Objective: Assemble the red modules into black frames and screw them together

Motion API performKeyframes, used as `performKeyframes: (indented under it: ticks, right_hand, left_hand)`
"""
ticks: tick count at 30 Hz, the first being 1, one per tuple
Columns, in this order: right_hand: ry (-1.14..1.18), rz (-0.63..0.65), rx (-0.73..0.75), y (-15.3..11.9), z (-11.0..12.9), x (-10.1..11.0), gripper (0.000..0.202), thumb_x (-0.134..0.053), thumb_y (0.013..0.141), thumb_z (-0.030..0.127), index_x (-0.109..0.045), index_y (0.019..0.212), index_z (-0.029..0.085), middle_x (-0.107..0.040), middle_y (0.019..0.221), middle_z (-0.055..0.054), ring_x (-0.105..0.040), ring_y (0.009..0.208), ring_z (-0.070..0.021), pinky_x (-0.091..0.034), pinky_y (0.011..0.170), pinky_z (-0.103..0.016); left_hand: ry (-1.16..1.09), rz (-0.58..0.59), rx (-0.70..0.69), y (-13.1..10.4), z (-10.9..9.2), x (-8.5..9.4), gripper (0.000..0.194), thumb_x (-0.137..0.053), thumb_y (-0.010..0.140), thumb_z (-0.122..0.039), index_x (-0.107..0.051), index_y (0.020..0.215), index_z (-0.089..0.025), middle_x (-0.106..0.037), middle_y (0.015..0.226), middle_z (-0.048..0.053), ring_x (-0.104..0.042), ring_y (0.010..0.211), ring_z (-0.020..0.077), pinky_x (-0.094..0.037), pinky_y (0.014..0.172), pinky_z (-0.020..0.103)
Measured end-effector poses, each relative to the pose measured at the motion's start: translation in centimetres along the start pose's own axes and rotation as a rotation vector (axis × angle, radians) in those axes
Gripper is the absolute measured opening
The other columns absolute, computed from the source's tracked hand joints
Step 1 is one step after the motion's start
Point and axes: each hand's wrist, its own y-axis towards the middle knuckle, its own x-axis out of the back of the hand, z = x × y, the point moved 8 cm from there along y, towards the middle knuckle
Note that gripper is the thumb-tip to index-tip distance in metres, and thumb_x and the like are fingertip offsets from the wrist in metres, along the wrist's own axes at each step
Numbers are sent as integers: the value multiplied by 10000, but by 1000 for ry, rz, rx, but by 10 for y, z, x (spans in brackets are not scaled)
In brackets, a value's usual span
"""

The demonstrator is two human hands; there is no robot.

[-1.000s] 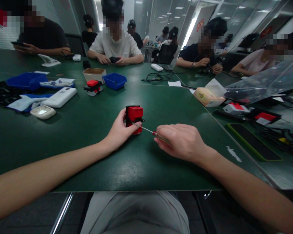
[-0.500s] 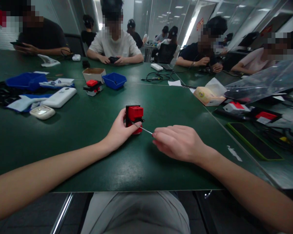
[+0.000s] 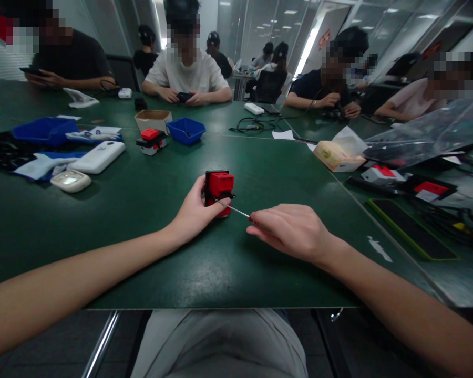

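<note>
My left hand (image 3: pixel 199 202) is closed round a small red and black boxy device (image 3: pixel 221 182), steadying it on the green table with the thumb across its near side. In my right hand (image 3: pixel 287 228) is a screwdriver (image 3: pixel 238 211), its thin metal shaft pointing left. The shaft's tip meets the device beside my left thumb; exactly what it touches there is too small to make out. Most of the screwdriver's handle is hidden inside my fingers.
Beyond the device stand another red, black and white unit (image 3: pixel 152 140), a blue bin (image 3: pixel 186 130) and a cardboard box (image 3: pixel 153 121). A white power bank (image 3: pixel 98 157) lies left. Right are a tissue pack (image 3: pixel 337 152) and a green-edged black panel (image 3: pixel 412 228). Several people sit across the table.
The fingers of my right hand have shifted slightly on the screwdriver, showing a bit more of its reddish handle end. The device and my left hand keep their pose.
</note>
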Motion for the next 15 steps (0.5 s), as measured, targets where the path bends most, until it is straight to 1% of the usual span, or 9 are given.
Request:
performKeyframes:
  ticks: [4,8,10,12,14,15]
  right_hand:
    - [96,-81,-31,-4,-6,1,114,-626,1002,239,-662,1076,160,-779,816,-45,-721,663,-136,-541,620,-240]
    - [175,-129,-8,-6,-9,5,89,-627,980,185,-656,1064,177,-794,825,-36,-734,655,-126,-551,595,-226]
    - [185,-134,-2,-5,-9,8,75,-618,982,176,-650,1050,176,-794,817,-41,-732,642,-124,-551,584,-225]
    - [185,-140,7,-3,-7,11,69,-618,980,171,-647,1042,174,-793,812,-44,-730,632,-123,-552,577,-223]
    - [178,-155,12,-2,-6,14,73,-624,974,167,-645,1044,177,-793,809,-40,-732,630,-122,-554,577,-220]
    - [173,-164,11,-2,-6,15,79,-628,971,165,-645,1047,180,-793,810,-36,-732,630,-120,-555,577,-217]
  left_hand:
    - [29,43,22,2,-1,-3,581,-815,755,-344,-518,1221,-166,-664,1267,126,-712,1066,278,-619,868,394]
    - [161,73,-16,3,-10,-3,519,-806,739,-352,-555,1152,-165,-705,1139,83,-688,1077,266,-555,994,415]
    - [201,56,-27,2,-14,-1,491,-802,734,-359,-565,1120,-169,-701,1103,65,-678,1063,250,-544,1006,403]
    - [162,30,24,0,-14,2,492,-798,736,-391,-565,1112,-175,-688,1067,56,-677,978,225,-585,903,375]
    - [45,7,145,1,-7,7,518,-793,738,-438,-556,1126,-191,-667,1028,48,-663,837,199,-615,717,350]
    - [-22,-6,209,3,-3,10,530,-794,732,-453,-550,1129,-201,-654,998,39,-647,768,187,-610,629,340]
